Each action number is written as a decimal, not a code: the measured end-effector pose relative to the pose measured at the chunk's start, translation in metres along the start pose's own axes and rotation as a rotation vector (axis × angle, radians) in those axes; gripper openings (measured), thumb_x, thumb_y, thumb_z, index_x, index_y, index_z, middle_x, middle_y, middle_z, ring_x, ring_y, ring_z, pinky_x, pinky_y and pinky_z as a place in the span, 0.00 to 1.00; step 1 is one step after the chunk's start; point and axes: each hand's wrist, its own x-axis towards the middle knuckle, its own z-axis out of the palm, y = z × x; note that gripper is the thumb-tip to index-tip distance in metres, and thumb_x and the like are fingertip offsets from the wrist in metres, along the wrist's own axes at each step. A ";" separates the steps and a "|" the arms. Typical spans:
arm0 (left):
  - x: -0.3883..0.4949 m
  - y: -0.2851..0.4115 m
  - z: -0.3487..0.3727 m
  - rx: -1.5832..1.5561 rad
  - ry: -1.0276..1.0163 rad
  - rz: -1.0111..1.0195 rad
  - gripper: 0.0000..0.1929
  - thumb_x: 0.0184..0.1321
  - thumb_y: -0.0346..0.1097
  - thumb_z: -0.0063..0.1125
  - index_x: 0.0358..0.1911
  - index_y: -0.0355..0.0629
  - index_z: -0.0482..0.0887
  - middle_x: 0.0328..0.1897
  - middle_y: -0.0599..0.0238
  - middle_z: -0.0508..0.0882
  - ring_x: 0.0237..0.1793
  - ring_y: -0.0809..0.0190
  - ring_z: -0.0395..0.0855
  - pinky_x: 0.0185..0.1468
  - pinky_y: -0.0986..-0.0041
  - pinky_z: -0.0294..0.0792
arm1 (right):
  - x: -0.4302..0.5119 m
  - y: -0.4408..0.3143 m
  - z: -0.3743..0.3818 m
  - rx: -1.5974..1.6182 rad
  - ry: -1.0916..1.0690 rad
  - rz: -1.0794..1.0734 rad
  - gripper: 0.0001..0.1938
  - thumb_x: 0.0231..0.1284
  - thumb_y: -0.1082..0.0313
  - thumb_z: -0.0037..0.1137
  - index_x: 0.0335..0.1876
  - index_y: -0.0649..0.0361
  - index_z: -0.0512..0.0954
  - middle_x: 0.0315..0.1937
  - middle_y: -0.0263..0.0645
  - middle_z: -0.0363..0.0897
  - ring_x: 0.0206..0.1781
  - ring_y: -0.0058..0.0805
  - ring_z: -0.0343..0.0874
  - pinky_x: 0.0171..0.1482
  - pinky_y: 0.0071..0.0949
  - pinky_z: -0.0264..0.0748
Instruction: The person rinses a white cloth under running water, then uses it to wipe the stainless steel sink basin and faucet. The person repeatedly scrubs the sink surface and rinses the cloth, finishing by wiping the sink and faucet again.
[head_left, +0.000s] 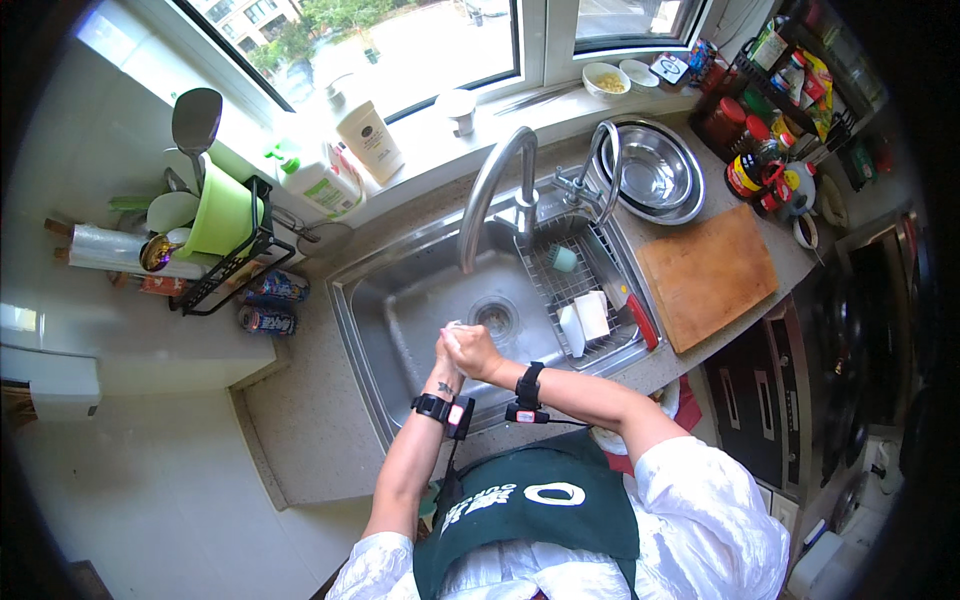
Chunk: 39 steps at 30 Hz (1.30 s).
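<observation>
My left hand (447, 360) and my right hand (475, 352) are pressed together above the stainless steel sink (405, 315), just left of its drain (495, 319). My right fingers wrap over the left hand. A little white shows at the fingertips; whether it is foam or a small cloth, I cannot tell. The palms are hidden. The curved metal faucet (480, 195) arches over the basin beyond my hands, and I see no water stream from it. To the right, a wire rack (536, 262) in the sink holds white sponge-like blocks (592, 315) and a teal cup-shaped item (562, 259).
A red-handled item (641, 322) rests along the sink's right rim. Beyond it lie a wooden cutting board (712, 277) and nested metal bowls (649, 169). Bottles (371, 142) line the windowsill. At left are a green utensil container (221, 210) and cans (268, 319).
</observation>
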 end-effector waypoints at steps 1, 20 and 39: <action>0.002 -0.004 0.006 0.129 0.204 0.000 0.16 0.70 0.47 0.40 0.42 0.44 0.77 0.39 0.67 0.80 0.41 0.61 0.79 0.48 0.69 0.72 | -0.006 0.010 -0.002 0.011 0.022 -0.014 0.15 0.64 0.66 0.45 0.20 0.61 0.72 0.19 0.48 0.75 0.26 0.48 0.79 0.30 0.42 0.75; 0.061 0.003 0.087 0.313 0.750 -0.166 0.15 0.70 0.47 0.44 0.53 0.48 0.74 0.49 0.64 0.81 0.45 0.60 0.82 0.39 0.66 0.76 | 0.072 0.079 -0.076 0.086 0.114 0.581 0.29 0.56 0.65 0.55 0.65 0.57 0.61 0.16 0.40 0.76 0.21 0.34 0.79 0.30 0.35 0.74; 0.089 -0.015 0.077 0.713 0.975 -0.235 0.15 0.66 0.51 0.51 0.37 0.46 0.76 0.31 0.63 0.79 0.26 0.63 0.79 0.21 0.69 0.70 | 0.054 0.076 -0.086 0.004 0.250 0.580 0.15 0.63 0.58 0.55 0.47 0.59 0.73 0.22 0.46 0.78 0.26 0.40 0.80 0.31 0.36 0.73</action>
